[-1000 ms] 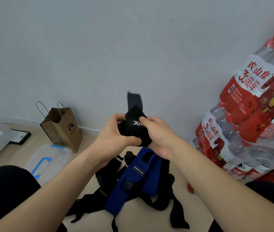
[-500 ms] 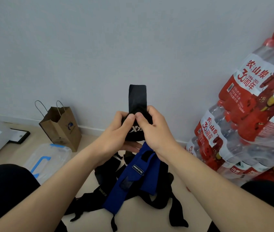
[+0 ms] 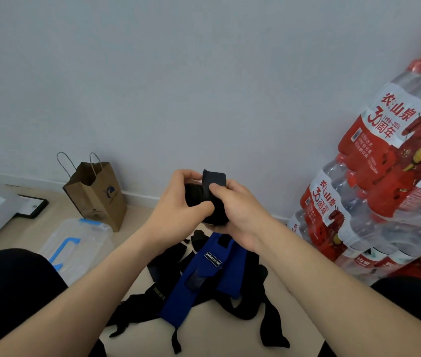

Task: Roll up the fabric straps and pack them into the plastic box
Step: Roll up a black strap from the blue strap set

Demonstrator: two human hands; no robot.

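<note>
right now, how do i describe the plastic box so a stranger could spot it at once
Start at the grey wall and find the brown paper bag standing at its foot on the left. The plastic box sits on the floor just in front of that bag. Unlike the bag it is clear, with a light blue handle and clips.

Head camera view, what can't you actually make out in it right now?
Head view, rolled black strap: mostly covered by the left hand and right hand, so its tightness is unclear.
Head view, plastic box: near corner behind the left leg; contents not discernible through the plastic.
Head view, black floor straps: partly under the blue strap; count unclear.
Head view, water bottle packs: cut off by the right edge.
</note>
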